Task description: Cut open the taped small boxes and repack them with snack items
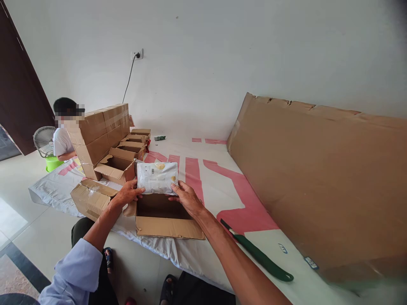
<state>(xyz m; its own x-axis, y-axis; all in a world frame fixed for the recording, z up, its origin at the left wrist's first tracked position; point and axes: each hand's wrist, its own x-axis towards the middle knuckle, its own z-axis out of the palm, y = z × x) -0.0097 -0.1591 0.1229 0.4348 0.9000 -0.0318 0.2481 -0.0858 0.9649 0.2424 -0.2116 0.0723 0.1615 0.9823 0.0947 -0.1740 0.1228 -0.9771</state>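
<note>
A white plastic packet (155,178) with printed text, a barcode and yellow round pictures is held up between both hands. My left hand (129,192) grips its left edge, thumb on the front. On the right edge, my right hand (187,198) pinches it near the lower corner. Just below the packet stands an open cardboard box (170,227), its front flap folded outward towards me. The inside looks dark, and its contents cannot be made out. A closed, taped carton (92,198) lies left of the box, behind my left forearm.
Several open boxes (119,165) line up behind, beside stacked cartons (95,131). A green-handled tool (257,254) lies on the cloth-covered table (219,190) at right. A large cardboard sheet (318,182) leans against the wall. Another person (63,142) sits beyond the stack near a fan (43,142).
</note>
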